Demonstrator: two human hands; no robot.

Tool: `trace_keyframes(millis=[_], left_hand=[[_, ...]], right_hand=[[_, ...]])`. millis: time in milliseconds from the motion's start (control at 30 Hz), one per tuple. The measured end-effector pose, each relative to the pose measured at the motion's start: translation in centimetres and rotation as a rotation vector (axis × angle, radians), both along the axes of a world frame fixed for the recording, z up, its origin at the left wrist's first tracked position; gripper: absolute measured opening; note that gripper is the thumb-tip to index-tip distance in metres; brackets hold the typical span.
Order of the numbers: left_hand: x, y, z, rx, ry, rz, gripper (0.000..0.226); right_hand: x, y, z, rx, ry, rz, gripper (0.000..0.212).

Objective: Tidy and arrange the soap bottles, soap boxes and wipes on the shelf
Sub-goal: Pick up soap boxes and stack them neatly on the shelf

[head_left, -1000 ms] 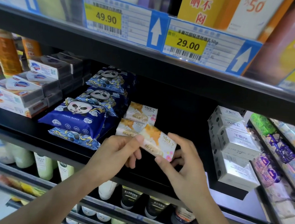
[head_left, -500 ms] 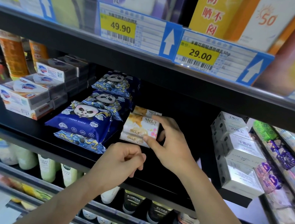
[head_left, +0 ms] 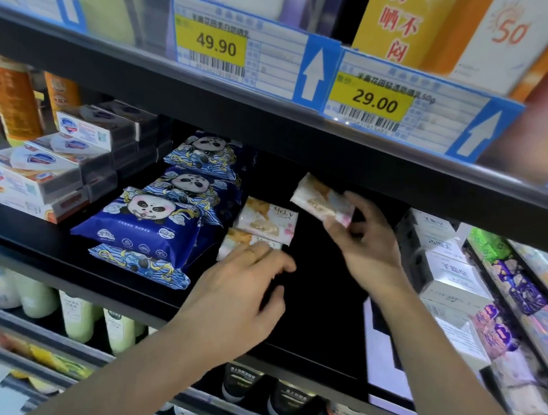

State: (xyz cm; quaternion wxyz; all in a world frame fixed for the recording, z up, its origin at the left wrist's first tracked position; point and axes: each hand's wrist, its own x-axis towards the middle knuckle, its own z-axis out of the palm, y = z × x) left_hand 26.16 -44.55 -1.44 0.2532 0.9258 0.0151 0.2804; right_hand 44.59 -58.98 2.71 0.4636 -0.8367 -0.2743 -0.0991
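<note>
My right hand (head_left: 363, 244) pinches a small white-and-orange wipes pack (head_left: 322, 197) and holds it tilted above the black shelf (head_left: 321, 316). Two more packs of the same kind lie on the shelf: one (head_left: 267, 220) further back, one (head_left: 244, 243) in front of it. My left hand (head_left: 238, 292) reaches toward the front pack with fingers extended, the fingertips touching its near edge. Blue panda wipes packs (head_left: 146, 222) are stacked to the left of them. White soap boxes (head_left: 445, 263) stand stacked on the right.
Blue-and-white soap boxes (head_left: 39, 171) are piled at the left, orange bottles (head_left: 13, 96) behind them. Price tags (head_left: 372, 100) hang on the shelf edge above. Pale bottles (head_left: 79, 318) and dark tubes (head_left: 237, 382) fill the lower shelves. Purple packs (head_left: 514, 288) sit at far right.
My right hand has lifted one small pack off the stack and moved it up and to the right. My left hand has opened and moved forward onto the front pack.
</note>
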Motion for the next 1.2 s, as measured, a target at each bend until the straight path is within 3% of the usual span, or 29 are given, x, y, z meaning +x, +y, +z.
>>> trace_keyframes(millis=[167, 333, 467, 733, 900, 1000, 1100, 1200], left_hand=[[4.5, 0.1, 3.0, 0.316, 0.017, 0.193, 0.049], [7.9, 1.7, 3.6, 0.366, 0.266, 0.215, 0.069], [8.9, 3.2, 3.3, 0.337, 0.351, 0.241, 0.067], [8.8, 3.5, 2.1, 0.393, 0.272, 0.265, 0.068], [8.5, 3.2, 2.0, 0.424, 0.231, 0.272, 0.059], [8.2, 3.0, 1.9, 0.386, 0.195, 0.252, 0.05], [7.8, 2.5, 1.7, 0.327, 0.141, 0.258, 0.043], [7.6, 2.8, 1.5, 0.283, 0.148, 0.262, 0.039]], right_hand=[[5.7, 0.3, -1.4, -0.224, 0.067, -0.095, 0.058], [8.4, 1.6, -2.6, -0.281, 0.151, -0.091, 0.063], [9.5, 2.4, -2.6, -0.356, 0.13, -0.096, 0.063], [9.9, 3.8, -3.0, -0.455, 0.005, -0.071, 0.048], [9.2, 4.1, -2.6, -0.481, 0.074, -0.102, 0.047], [7.4, 4.1, -1.3, -0.364, 0.041, -0.135, 0.055], [4.2, 3.7, 0.1, -0.163, 0.03, 0.109, 0.041], [1.3, 3.1, 1.3, -0.318, 0.153, 0.421, 0.035]])
